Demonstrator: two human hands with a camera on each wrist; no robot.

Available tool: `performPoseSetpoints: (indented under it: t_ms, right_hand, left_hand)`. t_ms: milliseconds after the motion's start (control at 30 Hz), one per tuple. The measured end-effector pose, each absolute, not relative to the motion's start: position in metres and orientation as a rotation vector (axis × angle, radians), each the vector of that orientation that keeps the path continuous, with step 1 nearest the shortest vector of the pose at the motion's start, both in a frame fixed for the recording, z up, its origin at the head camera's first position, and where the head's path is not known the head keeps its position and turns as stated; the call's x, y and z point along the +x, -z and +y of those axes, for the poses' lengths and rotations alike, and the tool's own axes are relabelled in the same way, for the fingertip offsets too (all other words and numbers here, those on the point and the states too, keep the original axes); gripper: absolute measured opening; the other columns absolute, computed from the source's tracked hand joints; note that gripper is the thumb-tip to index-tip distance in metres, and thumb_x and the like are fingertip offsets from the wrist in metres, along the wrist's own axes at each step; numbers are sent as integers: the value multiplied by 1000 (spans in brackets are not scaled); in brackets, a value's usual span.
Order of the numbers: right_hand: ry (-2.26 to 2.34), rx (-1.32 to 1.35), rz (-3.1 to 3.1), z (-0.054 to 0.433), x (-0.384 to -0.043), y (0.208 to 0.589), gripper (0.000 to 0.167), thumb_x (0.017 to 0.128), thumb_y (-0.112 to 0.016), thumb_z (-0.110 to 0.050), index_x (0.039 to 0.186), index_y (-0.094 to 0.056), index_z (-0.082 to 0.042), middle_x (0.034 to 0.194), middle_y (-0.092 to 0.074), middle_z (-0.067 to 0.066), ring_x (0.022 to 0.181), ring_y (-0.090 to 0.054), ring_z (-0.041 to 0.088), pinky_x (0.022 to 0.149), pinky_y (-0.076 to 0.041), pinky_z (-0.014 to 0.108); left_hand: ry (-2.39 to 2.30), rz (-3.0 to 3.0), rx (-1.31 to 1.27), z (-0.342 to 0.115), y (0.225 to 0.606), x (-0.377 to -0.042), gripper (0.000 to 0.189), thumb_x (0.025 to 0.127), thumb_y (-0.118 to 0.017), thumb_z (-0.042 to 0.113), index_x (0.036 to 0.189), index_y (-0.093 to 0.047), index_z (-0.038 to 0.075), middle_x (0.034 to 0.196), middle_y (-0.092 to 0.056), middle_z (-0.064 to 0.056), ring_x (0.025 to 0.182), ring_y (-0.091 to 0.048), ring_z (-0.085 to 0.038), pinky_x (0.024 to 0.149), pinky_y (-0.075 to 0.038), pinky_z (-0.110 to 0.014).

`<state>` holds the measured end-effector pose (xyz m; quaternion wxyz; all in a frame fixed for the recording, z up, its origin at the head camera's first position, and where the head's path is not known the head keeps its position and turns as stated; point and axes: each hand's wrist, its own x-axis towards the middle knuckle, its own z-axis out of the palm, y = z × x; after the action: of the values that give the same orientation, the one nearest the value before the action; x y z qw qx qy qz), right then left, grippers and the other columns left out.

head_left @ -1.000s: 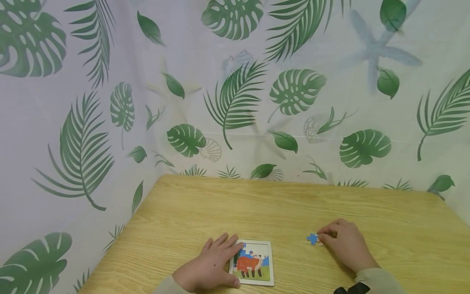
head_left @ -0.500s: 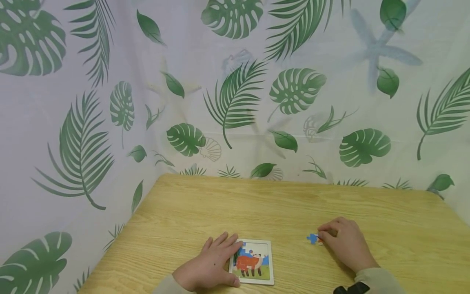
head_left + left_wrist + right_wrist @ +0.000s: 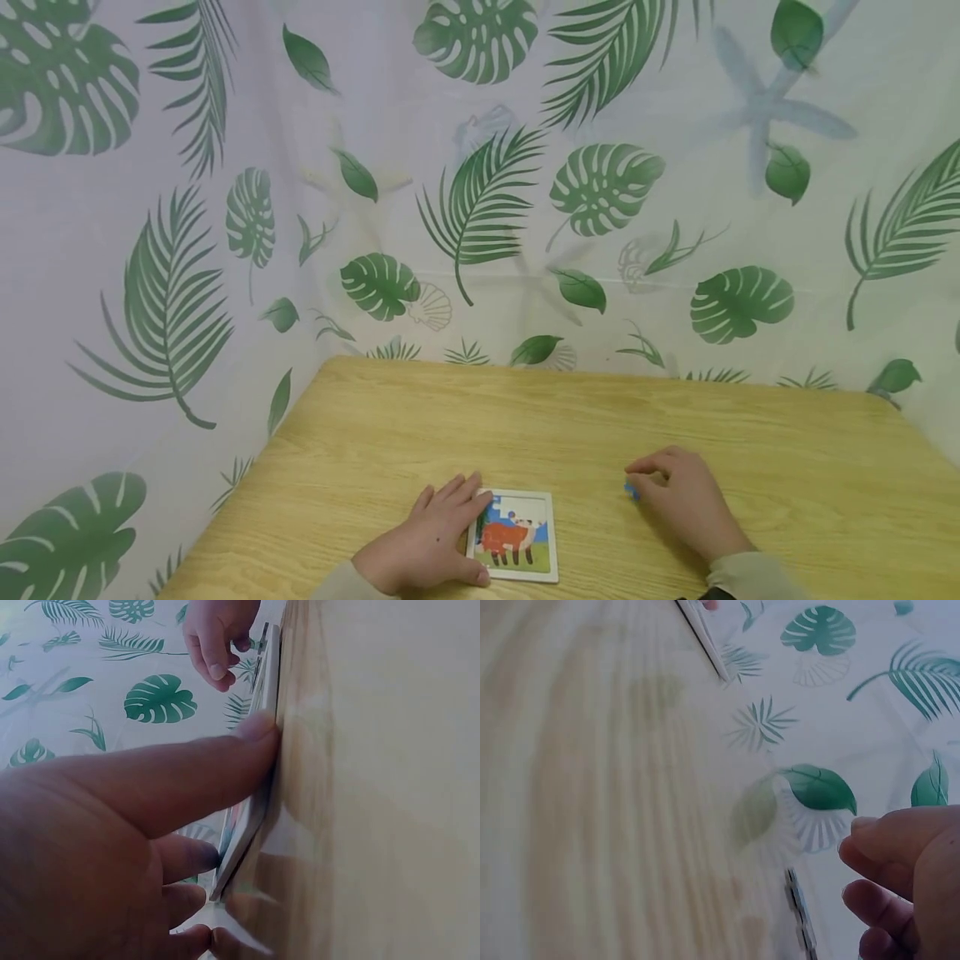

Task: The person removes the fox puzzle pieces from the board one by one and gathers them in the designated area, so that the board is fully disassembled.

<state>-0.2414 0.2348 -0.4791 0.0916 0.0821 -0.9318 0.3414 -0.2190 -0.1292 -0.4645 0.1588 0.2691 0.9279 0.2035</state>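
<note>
A square jigsaw puzzle board (image 3: 553, 533) with a white rim lies on the table. Its picture shows a red and cream animal; a pale unfilled patch shows at its upper right. Across the board's left edge rests my left hand (image 3: 431, 537), fingers spread and thumb on the lower left corner. My right hand (image 3: 686, 504) hovers over a blue jigsaw piece (image 3: 632, 490), which it partly hides in the head view. In the right wrist view that piece (image 3: 801, 915) lies edge-on, apart from the loosely bent fingers (image 3: 881, 904).
The wooden table (image 3: 480, 417) extends behind both hands. White curtains (image 3: 360, 217) printed with green leaves hang at the back and on the left.
My right hand has shifted left and now covers more of the blue jigsaw piece, which stays about where it was. The left hand and the board have not moved.
</note>
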Motion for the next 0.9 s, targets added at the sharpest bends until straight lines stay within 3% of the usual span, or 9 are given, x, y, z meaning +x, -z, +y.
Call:
performPoseSetpoints:
  t_ms: [267,567,900]
  right_hand:
    - [-1066,322,-2791,203,-238,473,9,95,-73,-27,98,-80,-22,104,-68,-4,107,-59,25,93,-47,51]
    - [-1098,441,-2822,163,-232,471,3,90,-77,-24,93,-78,-25,97,-65,-9,105,-56,20,91,-47,47]
    - [-1089,538,-2867,124,-230,471,6,89,-78,-30,95,-77,-28,95,-61,-13,100,-54,16,92,-45,49]
  left_hand:
    - [-653,2619,726,-135,465,-219,99,80,-79,55,160,-34,17,168,-20,-1,154,-11,-27,119,-7,-60]
    - [-590,2722,752,-137,465,-220,98,79,-78,60,157,-40,15,165,-26,-8,153,-13,-36,113,-7,-71]
    - [-598,2718,741,-139,464,-220,96,78,-78,60,156,-42,18,165,-27,-10,152,-15,-39,113,-7,-71]
